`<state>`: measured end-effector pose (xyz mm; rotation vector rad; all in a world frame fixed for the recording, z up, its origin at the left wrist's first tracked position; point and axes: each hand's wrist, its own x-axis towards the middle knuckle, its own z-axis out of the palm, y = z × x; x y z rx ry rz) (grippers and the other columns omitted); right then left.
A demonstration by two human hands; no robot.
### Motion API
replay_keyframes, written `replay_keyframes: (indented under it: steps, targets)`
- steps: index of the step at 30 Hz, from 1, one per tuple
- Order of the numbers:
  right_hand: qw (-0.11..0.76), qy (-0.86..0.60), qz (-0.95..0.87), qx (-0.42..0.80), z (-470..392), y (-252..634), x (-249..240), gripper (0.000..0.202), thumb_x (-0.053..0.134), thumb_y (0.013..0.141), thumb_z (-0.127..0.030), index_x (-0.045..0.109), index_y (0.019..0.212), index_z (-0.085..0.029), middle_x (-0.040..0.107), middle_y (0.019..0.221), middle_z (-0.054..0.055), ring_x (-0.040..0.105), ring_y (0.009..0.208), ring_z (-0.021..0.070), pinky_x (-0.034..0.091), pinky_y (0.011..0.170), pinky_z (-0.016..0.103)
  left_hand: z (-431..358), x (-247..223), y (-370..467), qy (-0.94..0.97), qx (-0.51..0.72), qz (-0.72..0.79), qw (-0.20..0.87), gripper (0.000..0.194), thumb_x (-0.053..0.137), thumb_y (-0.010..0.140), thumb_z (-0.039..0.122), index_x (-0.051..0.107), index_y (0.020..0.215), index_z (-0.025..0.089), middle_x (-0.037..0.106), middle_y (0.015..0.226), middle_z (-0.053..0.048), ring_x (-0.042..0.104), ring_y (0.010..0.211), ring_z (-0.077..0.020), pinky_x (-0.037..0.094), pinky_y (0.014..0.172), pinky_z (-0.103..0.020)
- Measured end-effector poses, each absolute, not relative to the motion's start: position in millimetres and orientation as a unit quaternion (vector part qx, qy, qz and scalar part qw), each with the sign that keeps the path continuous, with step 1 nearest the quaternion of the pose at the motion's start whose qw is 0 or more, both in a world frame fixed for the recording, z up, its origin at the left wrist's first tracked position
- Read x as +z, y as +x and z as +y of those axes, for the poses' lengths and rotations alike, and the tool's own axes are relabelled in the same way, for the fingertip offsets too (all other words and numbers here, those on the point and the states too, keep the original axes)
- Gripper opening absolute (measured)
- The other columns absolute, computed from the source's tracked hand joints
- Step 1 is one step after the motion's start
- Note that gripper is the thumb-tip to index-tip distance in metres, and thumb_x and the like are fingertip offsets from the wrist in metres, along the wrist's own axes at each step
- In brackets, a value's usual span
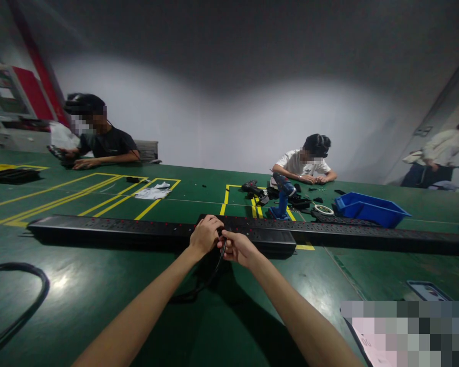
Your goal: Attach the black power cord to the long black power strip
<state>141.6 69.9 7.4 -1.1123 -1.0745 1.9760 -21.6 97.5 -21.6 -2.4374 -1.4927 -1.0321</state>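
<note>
A long black power strip (110, 229) with a row of sockets and small red marks lies across the green table in front of me. A second black power strip (386, 237) lies behind it and runs off to the right. My left hand (206, 235) rests against the front strip near its middle, fingers curled; what they grip is hidden. Close beside it, my right hand (240, 248) is closed on a black cable (219, 265) between thumb and fingers. From there the cable hangs down towards the table.
Behind the strips are a blue cordless drill (280, 196), another power drill (252, 188), a tape roll (323, 209) and a blue bin (371, 208). Thick black cable (42, 278) loops at left. Two people sit across the table; another person stands at far right.
</note>
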Motion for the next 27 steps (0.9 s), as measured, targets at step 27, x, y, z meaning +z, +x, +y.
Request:
replay_keyframes:
  steps: [27]
  targets:
    - [0.426, -0.416, -0.351, 0.723, 53.4, 118.6, -15.0, 0.030, 0.050, 0.094, -0.041, 0.049, 0.074, -0.018, 0.042, 0.045, -0.008, 0.041, 0.038, 0.0073, 0.035, 0.041, 0.018, 96.4, -19.9, -18.3, -0.789, -0.340, -0.511, 0.034, 0.032, 0.045, 0.078, 0.009, 0.071, 0.092, 0.023, 0.070, 0.100, -0.005, 0.054, 0.106, -0.0224, 0.045, 0.094, -0.038]
